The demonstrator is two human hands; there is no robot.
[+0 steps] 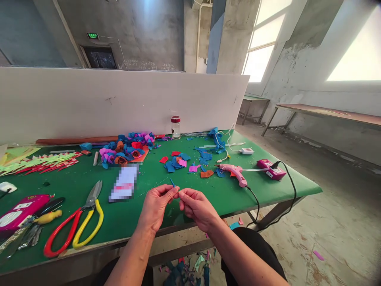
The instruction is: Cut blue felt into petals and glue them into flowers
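1. Hands. My left hand and right hand are together at lower centre of the frame, above the near edge of the counter. The left thumb and forefinger are clamped on a strip of blue material, whose free end sticks up and away from me. The right fingertips are pinched closed, touching the left ones. What they grip is hidden.

2. Progress (judgement).
- Done: a heap of rolled flowers in blue, pink and orange lies at centre left, near the back.
- In hand: one strip, not yet rolled.
- Left: loose cut pieces in blue, red, pink and orange lie at centre. I judge the work partly complete.

3. Surface. The counter has a green cover.
- A pink glue gun lies right of centre, with its cable running off the edge.
- A pink socket block sits right of it.
- Scissors with red and yellow handles lie at lower left.
- A jar stands at the back.

4. Room. A white board stands along the back of the counter. The walls are bare concrete, and bright windows fill the upper right. Scraps litter the floor at the bottom of the frame.
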